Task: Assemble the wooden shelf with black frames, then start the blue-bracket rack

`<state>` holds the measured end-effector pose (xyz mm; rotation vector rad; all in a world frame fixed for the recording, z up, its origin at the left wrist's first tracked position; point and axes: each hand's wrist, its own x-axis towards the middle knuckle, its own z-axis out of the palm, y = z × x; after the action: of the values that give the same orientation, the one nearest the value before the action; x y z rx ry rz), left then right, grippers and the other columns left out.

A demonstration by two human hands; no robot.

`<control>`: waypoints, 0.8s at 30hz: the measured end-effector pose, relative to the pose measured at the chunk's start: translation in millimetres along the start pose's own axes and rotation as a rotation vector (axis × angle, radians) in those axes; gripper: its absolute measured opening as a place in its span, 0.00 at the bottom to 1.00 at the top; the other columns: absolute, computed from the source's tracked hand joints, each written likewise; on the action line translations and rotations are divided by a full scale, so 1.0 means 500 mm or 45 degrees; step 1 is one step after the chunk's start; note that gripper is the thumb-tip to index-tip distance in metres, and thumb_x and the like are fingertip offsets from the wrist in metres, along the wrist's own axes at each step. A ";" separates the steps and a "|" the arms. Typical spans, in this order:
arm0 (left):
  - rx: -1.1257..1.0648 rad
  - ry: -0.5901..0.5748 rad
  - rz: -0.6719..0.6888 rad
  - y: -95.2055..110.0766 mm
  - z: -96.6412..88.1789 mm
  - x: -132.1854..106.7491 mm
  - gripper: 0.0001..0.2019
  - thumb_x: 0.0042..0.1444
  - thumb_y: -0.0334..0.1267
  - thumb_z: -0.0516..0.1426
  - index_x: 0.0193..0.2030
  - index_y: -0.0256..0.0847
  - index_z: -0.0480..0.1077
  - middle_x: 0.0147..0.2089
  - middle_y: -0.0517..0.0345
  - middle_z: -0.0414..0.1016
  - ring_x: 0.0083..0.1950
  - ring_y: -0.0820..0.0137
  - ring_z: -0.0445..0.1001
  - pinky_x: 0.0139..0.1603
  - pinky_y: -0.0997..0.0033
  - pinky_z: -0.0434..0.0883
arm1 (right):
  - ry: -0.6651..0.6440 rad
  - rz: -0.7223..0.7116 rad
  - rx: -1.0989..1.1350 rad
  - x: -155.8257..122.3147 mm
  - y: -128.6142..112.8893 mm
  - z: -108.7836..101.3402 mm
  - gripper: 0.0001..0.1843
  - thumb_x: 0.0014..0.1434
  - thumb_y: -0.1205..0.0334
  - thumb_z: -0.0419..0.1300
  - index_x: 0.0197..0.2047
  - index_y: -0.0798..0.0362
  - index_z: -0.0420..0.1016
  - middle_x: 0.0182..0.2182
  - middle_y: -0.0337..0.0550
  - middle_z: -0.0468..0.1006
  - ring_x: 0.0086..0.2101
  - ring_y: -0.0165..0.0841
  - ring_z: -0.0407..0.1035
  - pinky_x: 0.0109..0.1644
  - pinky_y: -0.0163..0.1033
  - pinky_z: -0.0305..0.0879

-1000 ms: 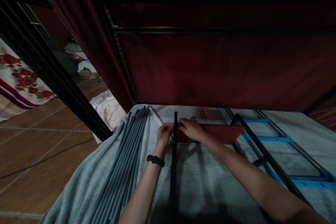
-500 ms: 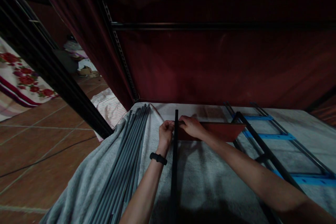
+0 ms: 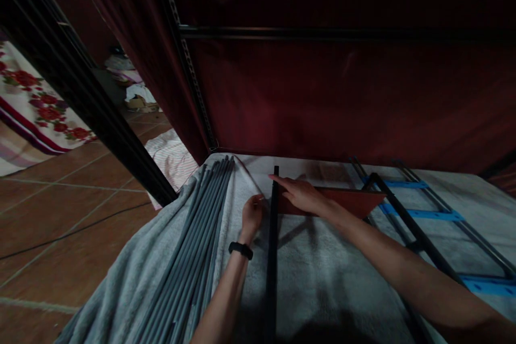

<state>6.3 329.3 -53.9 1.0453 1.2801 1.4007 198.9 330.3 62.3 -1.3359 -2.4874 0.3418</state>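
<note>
Board of reddish-brown material (image 3: 352,202) sits between a straight black metal bar (image 3: 273,258) and a black metal frame (image 3: 415,232). The right hand (image 3: 303,195) is at the board's edge, index finger extended over the bar; the left hand (image 3: 252,216) (black wristband (image 3: 241,250)) half-curls beside it. Whether either grips anything, I cannot tell.

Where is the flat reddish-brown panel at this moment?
In the head view, the flat reddish-brown panel sits right of centre, between the straight black bar and the slanting black bar, partly hidden by the right hand.
</note>
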 end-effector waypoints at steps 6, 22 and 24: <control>0.507 -0.130 0.118 -0.043 0.004 -0.013 0.03 0.47 0.31 0.59 0.28 0.41 0.76 0.30 0.51 0.77 0.36 0.62 0.73 0.43 0.65 0.65 | -0.075 -0.031 0.137 0.013 0.012 -0.011 0.30 0.63 0.68 0.56 0.67 0.40 0.64 0.60 0.38 0.74 0.56 0.35 0.71 0.59 0.39 0.65; 0.776 -0.396 0.323 -0.046 -0.009 -0.010 0.08 0.54 0.30 0.55 0.34 0.43 0.76 0.36 0.48 0.76 0.42 0.59 0.73 0.52 0.63 0.66 | 0.010 -0.012 0.168 0.010 0.015 0.010 0.30 0.62 0.69 0.55 0.66 0.38 0.66 0.60 0.36 0.74 0.57 0.35 0.71 0.61 0.43 0.65; 0.766 -0.422 0.327 -0.043 -0.009 -0.008 0.08 0.53 0.30 0.56 0.34 0.44 0.76 0.38 0.47 0.77 0.44 0.59 0.73 0.54 0.63 0.66 | 0.016 -0.006 0.155 0.010 0.014 0.010 0.30 0.62 0.69 0.55 0.65 0.38 0.66 0.60 0.35 0.73 0.57 0.35 0.70 0.62 0.43 0.65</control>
<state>4.4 324.6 -75.8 1.8189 1.3787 0.9685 199.8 337.9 55.9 -1.2797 -2.4171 0.4745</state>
